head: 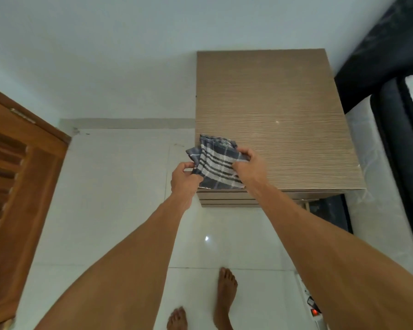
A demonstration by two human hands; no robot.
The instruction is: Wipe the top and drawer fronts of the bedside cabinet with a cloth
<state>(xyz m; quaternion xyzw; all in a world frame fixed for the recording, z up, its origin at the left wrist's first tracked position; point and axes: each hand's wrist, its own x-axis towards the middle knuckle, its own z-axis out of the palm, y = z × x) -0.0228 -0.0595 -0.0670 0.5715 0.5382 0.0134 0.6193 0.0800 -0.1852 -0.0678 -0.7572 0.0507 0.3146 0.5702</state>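
left hand (184, 178) clamped on cloth (216, 164) near-left edge | right hand (249, 166) clamped on right edge | above cabinet (284, 110) near-left corner

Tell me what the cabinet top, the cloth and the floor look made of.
Cabinet top: likely wood-look laminate, matte, fine horizontal grain lines. Cloth: soft woven fabric, grey with white stripes, folds limply. Floor: glossy white tile, joints and light glare visible.
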